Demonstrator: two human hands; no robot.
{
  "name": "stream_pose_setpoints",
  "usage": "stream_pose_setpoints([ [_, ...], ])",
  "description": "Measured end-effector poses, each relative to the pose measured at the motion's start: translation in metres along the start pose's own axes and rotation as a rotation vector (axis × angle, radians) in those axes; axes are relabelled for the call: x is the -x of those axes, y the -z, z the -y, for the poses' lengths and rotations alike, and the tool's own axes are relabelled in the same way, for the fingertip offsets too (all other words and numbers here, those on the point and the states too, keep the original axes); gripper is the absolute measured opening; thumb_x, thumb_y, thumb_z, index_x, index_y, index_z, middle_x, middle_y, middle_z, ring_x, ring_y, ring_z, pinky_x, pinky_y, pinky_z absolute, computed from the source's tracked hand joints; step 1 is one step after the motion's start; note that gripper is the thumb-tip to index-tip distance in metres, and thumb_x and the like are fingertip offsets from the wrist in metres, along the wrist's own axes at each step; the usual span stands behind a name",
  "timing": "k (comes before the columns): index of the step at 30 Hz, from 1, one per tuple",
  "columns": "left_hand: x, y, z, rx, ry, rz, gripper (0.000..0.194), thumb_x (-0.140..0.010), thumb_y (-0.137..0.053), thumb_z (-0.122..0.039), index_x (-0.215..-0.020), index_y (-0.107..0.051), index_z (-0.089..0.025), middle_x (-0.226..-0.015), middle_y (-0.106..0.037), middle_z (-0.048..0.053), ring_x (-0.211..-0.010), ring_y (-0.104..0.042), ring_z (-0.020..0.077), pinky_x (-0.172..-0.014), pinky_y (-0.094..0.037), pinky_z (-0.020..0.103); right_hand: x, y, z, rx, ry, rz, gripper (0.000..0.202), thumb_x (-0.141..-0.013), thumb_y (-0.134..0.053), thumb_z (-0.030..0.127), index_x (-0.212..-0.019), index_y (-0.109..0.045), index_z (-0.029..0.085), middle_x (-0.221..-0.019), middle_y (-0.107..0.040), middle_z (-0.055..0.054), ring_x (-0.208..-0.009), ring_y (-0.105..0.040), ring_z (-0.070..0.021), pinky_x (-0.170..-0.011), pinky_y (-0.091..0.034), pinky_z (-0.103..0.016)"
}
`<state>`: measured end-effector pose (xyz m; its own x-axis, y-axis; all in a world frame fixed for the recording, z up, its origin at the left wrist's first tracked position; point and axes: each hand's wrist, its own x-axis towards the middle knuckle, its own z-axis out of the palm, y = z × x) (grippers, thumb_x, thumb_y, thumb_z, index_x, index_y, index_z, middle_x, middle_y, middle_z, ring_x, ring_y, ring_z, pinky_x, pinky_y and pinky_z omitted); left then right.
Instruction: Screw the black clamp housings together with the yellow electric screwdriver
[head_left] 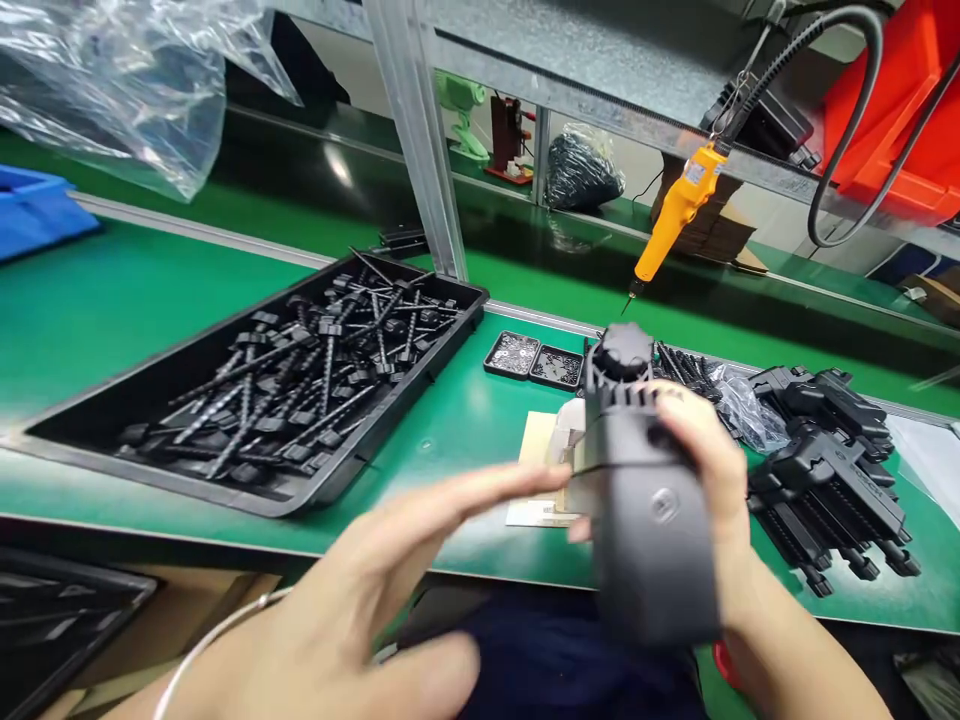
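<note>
My right hand [712, 470] grips a dark grey plastic housing [645, 500] with a round knob on its top end, held upright above the bench's near edge. My left hand [390, 590] hovers beside it with fingers spread and stretched toward the housing's left side, holding nothing; it is blurred. Under the housing lie a white block [568, 432] and a beige card [536, 440] on the green bench.
A large black tray [442, 345] full of black threaded rods sits at left. Two small trays of screws [534, 360] lie behind the housing. A stack of black housings [825, 470] lies at right. An orange electric screwdriver [675, 215] hangs above.
</note>
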<state>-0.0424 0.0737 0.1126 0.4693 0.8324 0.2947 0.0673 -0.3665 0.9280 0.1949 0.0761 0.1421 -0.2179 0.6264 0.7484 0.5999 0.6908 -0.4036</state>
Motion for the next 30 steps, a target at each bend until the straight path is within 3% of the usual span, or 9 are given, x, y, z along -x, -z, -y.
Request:
stream_pose_setpoints([
  [2,-0.027,-0.002,0.007,-0.123,-0.126,0.002,0.067,-0.082,-0.07,-0.027,-0.143,-0.044,-0.035,-0.148,-0.051,0.006,-0.137,-0.048,0.0313,-0.117,-0.042,0.045,-0.002,0.003,-0.018,-0.11,-0.046,-0.058,0.069,-0.089,-0.071,0.035,-0.146,-0.032,0.03,-0.131,-0.049,-0.011,-0.123,-0.053,-0.0322,-0.1,-0.053,-0.049],
  [5,-0.062,-0.012,0.023,-0.239,-0.189,0.01,0.081,-0.077,-0.076,-0.03,-0.147,-0.034,-0.026,-0.152,-0.039,0.012,-0.143,-0.036,0.0333,-0.121,-0.031,0.051,0.006,-0.006,-0.035,-0.126,-0.047,-0.007,0.06,-0.09,-0.07,0.032,-0.141,-0.039,0.03,-0.129,-0.048,-0.011,-0.125,-0.049,-0.0312,-0.102,-0.05,-0.049],
  [9,-0.084,-0.033,0.047,-0.189,-0.153,0.149,0.092,-0.07,-0.079,-0.034,-0.144,-0.029,-0.016,-0.145,-0.039,0.02,-0.135,-0.042,0.0369,-0.113,-0.039,0.057,0.016,-0.014,-0.042,-0.21,-0.029,0.077,0.056,-0.089,-0.07,0.029,-0.138,-0.043,0.029,-0.13,-0.046,-0.012,-0.124,-0.049,-0.0305,-0.098,-0.051,-0.049],
  [12,-0.093,-0.046,0.061,-0.142,-0.197,0.145,0.082,-0.065,-0.078,-0.023,-0.136,-0.036,-0.018,-0.13,-0.048,0.015,-0.121,-0.052,0.0332,-0.103,-0.049,0.052,0.015,-0.012,-0.045,-0.256,0.005,0.099,0.058,-0.089,-0.069,0.021,-0.14,-0.043,0.031,-0.133,-0.043,-0.011,-0.124,-0.05,-0.0287,-0.098,-0.051,-0.046],
  [16,-0.104,-0.051,0.07,-0.149,-0.276,0.123,0.078,-0.057,-0.08,-0.019,-0.126,-0.044,-0.018,-0.124,-0.048,0.013,-0.116,-0.05,0.0313,-0.104,-0.047,0.05,0.012,-0.011,-0.052,-0.241,0.052,0.172,0.063,-0.089,-0.065,0.01,-0.142,-0.041,0.032,-0.134,-0.041,-0.011,-0.122,-0.052,-0.027,-0.092,-0.054,-0.041],
  [21,-0.107,-0.052,0.076,-0.131,-0.379,0.096,0.065,-0.06,-0.078,-0.022,-0.119,-0.05,-0.019,-0.124,-0.047,0.013,-0.119,-0.046,0.0318,-0.104,-0.046,0.048,0.014,-0.015,-0.051,-0.14,-0.026,0.187,0.063,-0.089,-0.065,0.017,-0.144,-0.038,0.034,-0.131,-0.046,-0.012,-0.117,-0.048,-0.0333,-0.093,-0.046,-0.055],
  [24,-0.105,-0.056,0.08,-0.087,-0.392,0.031,0.056,-0.063,-0.076,-0.023,-0.113,-0.053,-0.019,-0.118,-0.049,0.013,-0.107,-0.052,0.0286,-0.093,-0.052,0.045,0.016,0.002,-0.05,-0.151,-0.066,0.281,0.061,-0.091,-0.065,0.02,-0.144,-0.038,0.034,-0.136,-0.044,-0.012,-0.122,-0.045,-0.0346,-0.096,-0.045,-0.057],
  [27,-0.105,-0.059,0.081,-0.08,-0.426,0.023,0.044,-0.066,-0.072,-0.03,-0.107,-0.058,-0.019,-0.103,-0.056,0.01,-0.1,-0.054,0.0278,-0.088,-0.054,0.044,0.01,0.027,-0.072,-0.275,-0.189,0.479,0.046,-0.096,-0.062,0.028,-0.139,-0.047,0.029,-0.137,-0.051,-0.013,-0.124,-0.052,-0.0327,-0.095,-0.053,-0.05],
  [30,-0.107,-0.06,0.083,-0.062,-0.483,-0.012,0.035,-0.068,-0.069,-0.036,-0.097,-0.061,-0.018,-0.096,-0.059,0.01,-0.099,-0.055,0.028,-0.089,-0.055,0.043,-0.012,0.017,-0.115,-0.257,-0.293,0.321,0.02,-0.099,-0.056,0.033,-0.117,-0.063,0.028,-0.104,-0.07,-0.007,-0.089,-0.069,-0.0249,-0.07,-0.06,-0.035],
])
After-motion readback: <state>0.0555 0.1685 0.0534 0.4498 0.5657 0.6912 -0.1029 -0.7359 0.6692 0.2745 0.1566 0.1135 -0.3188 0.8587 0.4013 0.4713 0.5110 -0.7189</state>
